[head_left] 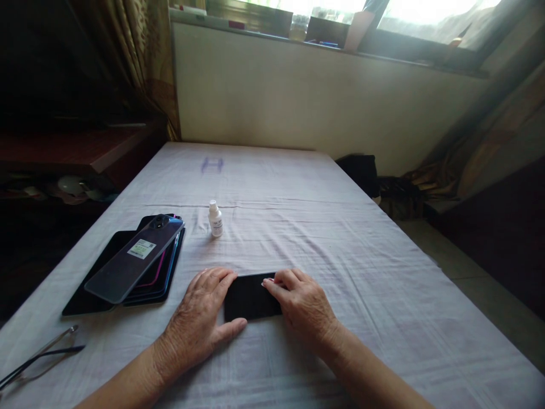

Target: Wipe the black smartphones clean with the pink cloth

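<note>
Phone (251, 296), dark and flat, is being held down on the cloth-covered bench (340, 255), near its front edge, between both hands. Left hand (200, 324) is being laid open over the phone's left end, fingers spread on top and thumb pressed along the near edge; nothing is being clamped. Right hand (304, 307) is being rested on the right end, fingertips together on the top face, likewise not closed around it. Judgement: pressure is best kept light and even, with the phone pinned flat so it is not being slid on the cloth. Small white bottle (215, 218) is standing upright beyond the phone, apart from it. Stack of phones (131, 264) is lying to the left, well apart. Glasses (38, 358) are lying at the near left corner.
</note>
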The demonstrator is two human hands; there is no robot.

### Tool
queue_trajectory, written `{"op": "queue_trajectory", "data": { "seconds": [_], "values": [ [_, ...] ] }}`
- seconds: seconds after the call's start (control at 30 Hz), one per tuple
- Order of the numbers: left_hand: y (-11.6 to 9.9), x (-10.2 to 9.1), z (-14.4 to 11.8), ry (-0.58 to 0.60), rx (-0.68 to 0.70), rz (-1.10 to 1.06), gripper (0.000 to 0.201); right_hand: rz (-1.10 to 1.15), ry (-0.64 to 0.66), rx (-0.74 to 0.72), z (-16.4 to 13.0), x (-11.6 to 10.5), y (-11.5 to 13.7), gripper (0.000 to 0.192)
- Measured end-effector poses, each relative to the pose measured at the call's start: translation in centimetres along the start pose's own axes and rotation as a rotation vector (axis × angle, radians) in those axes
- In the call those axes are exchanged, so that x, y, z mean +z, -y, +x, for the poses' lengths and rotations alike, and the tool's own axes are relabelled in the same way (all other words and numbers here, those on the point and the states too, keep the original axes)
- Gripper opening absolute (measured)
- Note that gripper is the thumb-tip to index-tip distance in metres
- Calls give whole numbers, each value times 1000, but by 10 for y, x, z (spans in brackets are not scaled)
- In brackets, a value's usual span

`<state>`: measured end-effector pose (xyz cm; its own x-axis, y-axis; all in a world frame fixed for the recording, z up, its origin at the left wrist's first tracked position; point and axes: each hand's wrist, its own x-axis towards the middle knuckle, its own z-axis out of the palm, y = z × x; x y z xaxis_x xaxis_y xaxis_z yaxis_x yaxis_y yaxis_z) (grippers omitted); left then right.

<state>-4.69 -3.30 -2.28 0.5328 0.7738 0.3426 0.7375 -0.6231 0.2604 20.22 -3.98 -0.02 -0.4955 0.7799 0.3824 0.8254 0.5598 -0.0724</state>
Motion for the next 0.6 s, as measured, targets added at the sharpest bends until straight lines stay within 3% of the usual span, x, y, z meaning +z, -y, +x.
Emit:
{"op": "queue_trajectory", "data": {
  "seconds": [0.17,0.43,0.6],
  "values": [
    [1,2,-2,-21,23,32,71,26,-48,-29,-14,-4,6,20],
    [1,3,-3,1,-4,9,68,12,31,22,9,4,-2,24],
    [1,4,-4,-1,-23,3,67,-4,-11,3,3,3,1,21]
  ]
}}
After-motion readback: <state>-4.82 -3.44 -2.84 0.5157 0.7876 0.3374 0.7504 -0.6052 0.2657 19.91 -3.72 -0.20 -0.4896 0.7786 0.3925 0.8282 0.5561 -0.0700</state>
